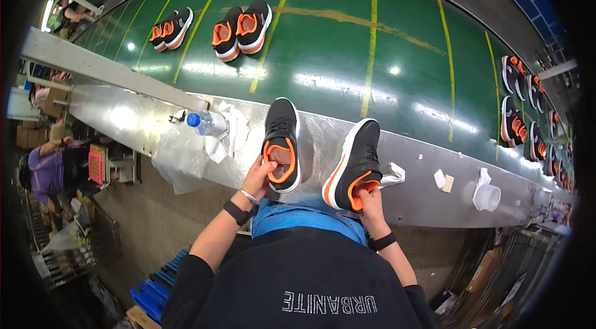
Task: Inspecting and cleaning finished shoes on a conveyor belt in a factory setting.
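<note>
Two black sneakers with orange lining and white soles are in my hands above the metal ledge. My left hand (259, 175) grips the left sneaker (283, 119) at its collar, thumb inside the opening. This shoe points away from me with its opening upward. My right hand (371, 206) holds the right sneaker (363, 149) by the heel, fingers hooked into the orange-lined opening. That shoe is tilted, so its white and orange sole edge shows on the left. The fingers inside the right shoe are partly hidden.
Beyond the metal ledge (323, 149) runs a green conveyor belt (323, 43) with yellow lines, carrying a pair of sneakers (251, 26) and more pairs at both ends. On the ledge lie a blue-capped bottle (211, 123), white cloth (238, 127) and a white cup (489, 197). A metal bar (112, 71) crosses at left.
</note>
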{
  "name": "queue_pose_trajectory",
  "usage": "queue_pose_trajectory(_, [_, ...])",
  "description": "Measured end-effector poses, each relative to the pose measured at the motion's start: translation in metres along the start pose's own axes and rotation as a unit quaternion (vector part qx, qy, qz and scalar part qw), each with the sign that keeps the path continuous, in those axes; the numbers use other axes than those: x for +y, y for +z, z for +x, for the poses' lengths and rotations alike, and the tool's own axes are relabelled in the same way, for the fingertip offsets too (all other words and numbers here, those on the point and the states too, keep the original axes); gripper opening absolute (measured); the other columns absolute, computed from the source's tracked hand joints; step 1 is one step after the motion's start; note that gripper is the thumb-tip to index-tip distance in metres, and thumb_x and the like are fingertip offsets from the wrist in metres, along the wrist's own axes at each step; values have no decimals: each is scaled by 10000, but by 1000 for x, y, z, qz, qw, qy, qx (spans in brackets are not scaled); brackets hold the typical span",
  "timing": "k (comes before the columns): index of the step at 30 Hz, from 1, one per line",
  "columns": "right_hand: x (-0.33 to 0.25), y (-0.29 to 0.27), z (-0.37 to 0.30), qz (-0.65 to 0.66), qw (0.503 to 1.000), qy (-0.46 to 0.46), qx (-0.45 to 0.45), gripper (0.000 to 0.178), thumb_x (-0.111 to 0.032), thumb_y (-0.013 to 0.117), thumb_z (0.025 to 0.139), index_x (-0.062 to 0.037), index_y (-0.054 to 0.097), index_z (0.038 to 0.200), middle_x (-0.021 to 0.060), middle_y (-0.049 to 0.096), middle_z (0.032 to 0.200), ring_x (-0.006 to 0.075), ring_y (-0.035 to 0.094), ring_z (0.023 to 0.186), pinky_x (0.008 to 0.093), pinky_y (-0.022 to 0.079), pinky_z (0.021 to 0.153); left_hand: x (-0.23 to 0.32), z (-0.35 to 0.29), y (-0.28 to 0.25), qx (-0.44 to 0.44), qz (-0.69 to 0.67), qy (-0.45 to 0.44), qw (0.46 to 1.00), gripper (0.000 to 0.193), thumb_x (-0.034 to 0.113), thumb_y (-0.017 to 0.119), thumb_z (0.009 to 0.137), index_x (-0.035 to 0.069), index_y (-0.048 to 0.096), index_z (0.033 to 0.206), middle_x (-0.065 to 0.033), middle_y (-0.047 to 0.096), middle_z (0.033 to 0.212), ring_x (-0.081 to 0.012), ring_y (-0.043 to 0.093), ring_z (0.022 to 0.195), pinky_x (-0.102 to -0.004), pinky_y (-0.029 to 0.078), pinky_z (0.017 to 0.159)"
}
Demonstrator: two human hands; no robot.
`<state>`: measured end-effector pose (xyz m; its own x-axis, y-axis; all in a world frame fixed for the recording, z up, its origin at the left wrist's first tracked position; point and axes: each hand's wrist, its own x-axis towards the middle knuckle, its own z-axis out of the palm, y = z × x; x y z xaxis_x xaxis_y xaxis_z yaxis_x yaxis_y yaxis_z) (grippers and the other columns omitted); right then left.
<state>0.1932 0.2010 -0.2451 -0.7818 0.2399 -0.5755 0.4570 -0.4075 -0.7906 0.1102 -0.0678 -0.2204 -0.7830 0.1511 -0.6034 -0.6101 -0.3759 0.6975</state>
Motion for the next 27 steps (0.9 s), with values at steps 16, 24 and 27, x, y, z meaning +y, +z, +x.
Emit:
queue_pose_trajectory(16, [-13,57,-5,188,974,68,-105,302,-22,488,793,47,498,1086,141,581,1012,210,610,859,297,513,756,16,29,-27,-249,-217,-156,931,334,115,497,768,8,491,1085,-124,584,1016,-210,588,904,-313,459,847])
queue_pose_trajectory(24, [-4,48,-4,173,976,73,-110,283,-4,449,799,51,503,1071,147,582,1012,218,614,852,304,519,742,1,32,-43,-283,-253,-166,910,324,88,473,766,2,490,1078,-130,572,1023,-218,574,930,-311,450,859])
queue_pose_trajectory(27, [-7,49,-6,154,979,79,-107,284,12,434,795,53,505,1067,150,583,1010,222,613,854,301,519,741,-3,32,-48,-310,-263,-157,900,337,65,461,757,0,481,1086,-132,563,1043,-227,566,948,-319,440,878])
